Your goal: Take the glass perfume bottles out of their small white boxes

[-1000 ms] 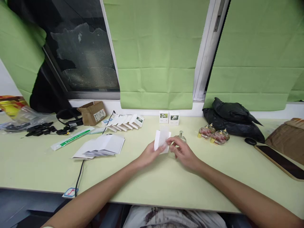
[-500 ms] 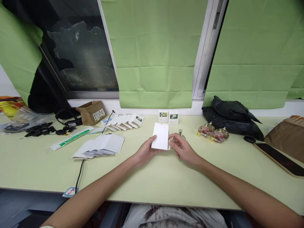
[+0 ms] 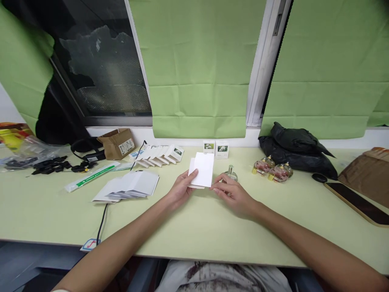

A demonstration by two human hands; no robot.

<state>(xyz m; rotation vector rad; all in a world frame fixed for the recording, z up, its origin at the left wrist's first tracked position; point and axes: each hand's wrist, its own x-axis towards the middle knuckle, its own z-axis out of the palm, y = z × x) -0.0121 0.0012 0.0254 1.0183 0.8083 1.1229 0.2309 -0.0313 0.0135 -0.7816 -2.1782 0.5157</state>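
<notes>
A white flat-folded carton (image 3: 204, 170) is held up over the middle of the table, its layers slightly offset. My left hand (image 3: 181, 187) grips its left edge, thumb on the front face. At its lower right corner, my right hand (image 3: 229, 192) has its fingers closed in a pinch on the edge. Just behind the right hand stands a small clear glass bottle (image 3: 231, 173), partly covered by the fingers. To the left lies a fanned stack of similar white flat cartons (image 3: 133, 185). Two small white boxes (image 3: 222, 150) with green pictures stand at the back.
A leaning row of white cartons (image 3: 161, 156) lies by a brown cardboard box (image 3: 118, 145) at back left. Several ornate pink-and-gold bottles (image 3: 275, 170), a black plastic bag (image 3: 294, 150) and a phone (image 3: 358, 202) are on the right. A black cable (image 3: 101, 225) crosses the table's left front edge.
The carton has shifted slightly left and up, and its layers now show offset to the left instead of the right. My right hand has moved a little left, uncovering more of the glass bottle.
</notes>
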